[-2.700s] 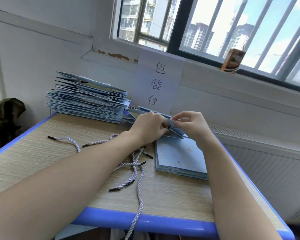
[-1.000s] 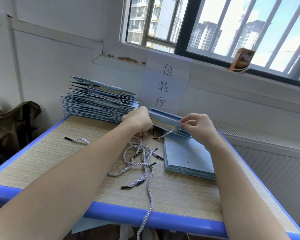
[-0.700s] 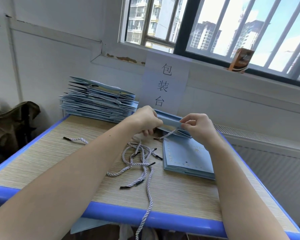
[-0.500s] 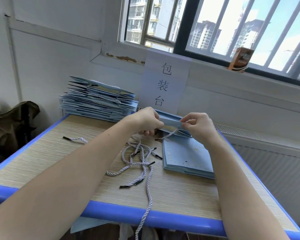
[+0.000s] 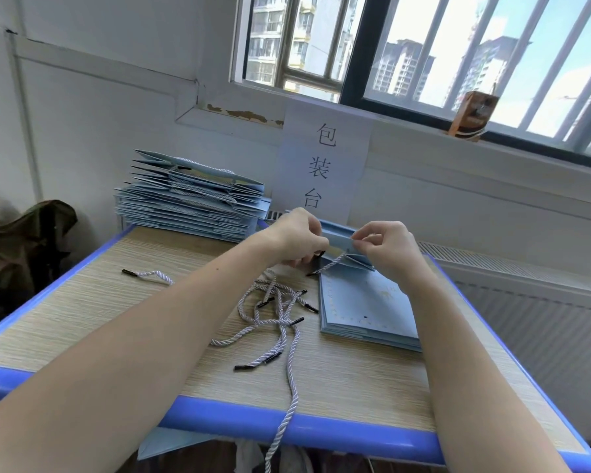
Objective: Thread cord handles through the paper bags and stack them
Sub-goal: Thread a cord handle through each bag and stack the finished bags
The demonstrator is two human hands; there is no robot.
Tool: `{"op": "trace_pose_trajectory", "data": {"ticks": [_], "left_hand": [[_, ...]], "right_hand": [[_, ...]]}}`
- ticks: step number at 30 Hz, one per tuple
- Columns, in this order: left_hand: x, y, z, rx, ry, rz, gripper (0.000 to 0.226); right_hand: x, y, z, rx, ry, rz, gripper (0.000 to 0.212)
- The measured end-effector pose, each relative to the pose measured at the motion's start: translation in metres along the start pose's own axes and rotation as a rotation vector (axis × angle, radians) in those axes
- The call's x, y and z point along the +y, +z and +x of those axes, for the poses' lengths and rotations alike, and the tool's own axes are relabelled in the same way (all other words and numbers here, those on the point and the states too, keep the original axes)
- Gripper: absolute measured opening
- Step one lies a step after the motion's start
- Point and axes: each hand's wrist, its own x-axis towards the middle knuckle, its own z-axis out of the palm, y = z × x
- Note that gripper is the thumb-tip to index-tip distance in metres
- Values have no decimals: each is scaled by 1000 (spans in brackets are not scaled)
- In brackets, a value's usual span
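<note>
A light blue paper bag (image 5: pixel 338 237) is lifted at its open top edge above a low pile of flat bags (image 5: pixel 365 312). My left hand (image 5: pixel 296 238) pinches a black cord tip at the bag's left side. My right hand (image 5: pixel 388 245) pinches the bag's rim. A white twisted cord (image 5: pixel 330 266) hangs from the bag, its black tip pointing down left. Several loose cords (image 5: pixel 273 312) lie tangled on the table in front of my left forearm. A tall stack of bags with cord handles (image 5: pixel 188 199) stands at the back left.
The wooden table has a blue rim (image 5: pixel 307 425). One cord (image 5: pixel 147 274) lies apart at the left; another hangs over the front edge. A paper sign (image 5: pixel 323 165) is on the wall, a small carton (image 5: pixel 471 114) on the sill, a radiator (image 5: pixel 539 322) at the right.
My left hand has come up from the cords to the bag's left rim, and the loose cords have bunched together. My right hand has stayed at the bag's rim.
</note>
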Motion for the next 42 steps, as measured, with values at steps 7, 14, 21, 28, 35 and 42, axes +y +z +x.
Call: {"op": "trace_pose_trajectory", "data": {"ticks": [7, 14, 21, 28, 35, 42], "left_hand": [[-9, 14, 6, 272, 120, 449, 8], [-4, 20, 3, 51, 220, 518, 21], [-6, 13, 7, 198, 248, 472, 13], [-13, 6, 12, 365, 228, 703, 11], [-19, 15, 20, 494, 233, 791, 9], [-18, 19, 19, 505, 281, 862, 32]], "right_hand": [[-4, 4, -2, -32, -20, -10, 7], [-2, 4, -1, -32, -29, -14, 4], [-3, 3, -2, -38, -27, 7, 7], [-4, 2, -3, -60, -15, 25, 5], [-6, 4, -3, -66, -19, 10, 5], [-6, 4, -2, -92, -22, 12, 5]]}}
